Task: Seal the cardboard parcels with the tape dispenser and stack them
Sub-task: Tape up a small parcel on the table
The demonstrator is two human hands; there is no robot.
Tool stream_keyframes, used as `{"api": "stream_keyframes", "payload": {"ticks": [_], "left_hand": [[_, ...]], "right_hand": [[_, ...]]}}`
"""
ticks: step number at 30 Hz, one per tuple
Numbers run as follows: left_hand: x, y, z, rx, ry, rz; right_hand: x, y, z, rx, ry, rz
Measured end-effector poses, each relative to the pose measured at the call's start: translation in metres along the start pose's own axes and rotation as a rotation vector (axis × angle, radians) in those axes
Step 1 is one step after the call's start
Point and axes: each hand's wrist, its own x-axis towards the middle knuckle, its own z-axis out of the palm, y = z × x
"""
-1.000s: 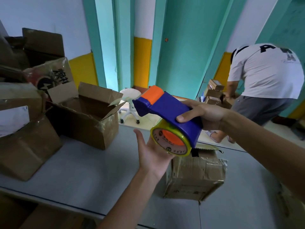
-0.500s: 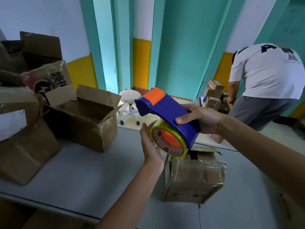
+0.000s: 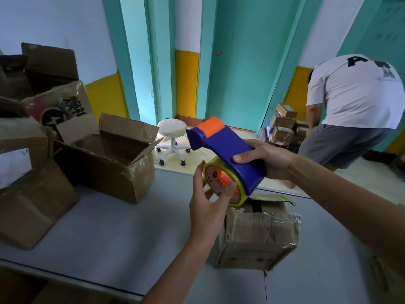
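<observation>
- Right hand (image 3: 268,160) gripping the blue body of the tape dispenser (image 3: 230,154), holding it in the air above the surface (image 3: 109,233), orange end pointing away.
- Left hand (image 3: 207,204) touching the tape roll (image 3: 221,183) in the dispenser, thumb pressing its orange core, fingers curling round the yellow rim.
- Taped cardboard parcel (image 3: 258,233) sitting on the surface right below the dispenser, top flap partly lifting.
- Open cardboard box (image 3: 105,156) standing to the left, flaps up; more boxes (image 3: 28,194) piling at far left.
- White stool (image 3: 172,137) on the floor behind.
- Another person (image 3: 355,106) bending over stacked parcels (image 3: 282,126) at back right.
</observation>
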Motion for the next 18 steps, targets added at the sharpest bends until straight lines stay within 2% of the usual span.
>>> {"api": "stream_keyframes", "payload": {"ticks": [8,18], "left_hand": [[0.004,-0.001,0.013,-0.081,0.115,-0.003],[-0.003,-0.008,0.022,-0.112,-0.003,0.063]], "right_hand": [[-0.002,0.005,0.005,-0.043,-0.068,0.061],[-0.007,0.010,-0.006,-0.118,-0.149,0.091]]}}
